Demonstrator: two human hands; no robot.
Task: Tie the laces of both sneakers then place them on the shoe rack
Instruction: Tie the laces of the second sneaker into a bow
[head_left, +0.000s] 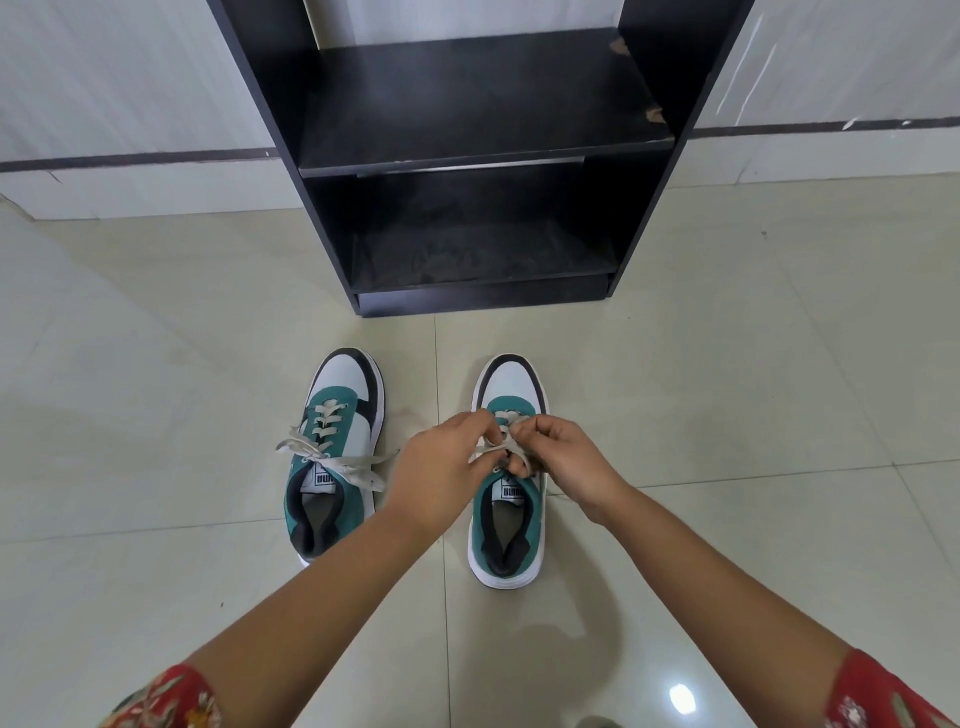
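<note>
Two teal, white and black sneakers stand side by side on the floor, toes pointing at the shoe rack (483, 156). The left sneaker (335, 452) has a bow in its pale laces, the ends spread out to both sides. Over the tongue of the right sneaker (511, 525), my left hand (447, 467) and my right hand (563, 457) meet, each pinching a strand of the right sneaker's laces (501, 447). My fingers hide most of the knot area.
The black shoe rack has two open shelves, an upper one and a lower one (483, 254) near the floor, both bare. It stands against a white wall. Pale glossy floor tiles (156, 389) surround the shoes on all sides.
</note>
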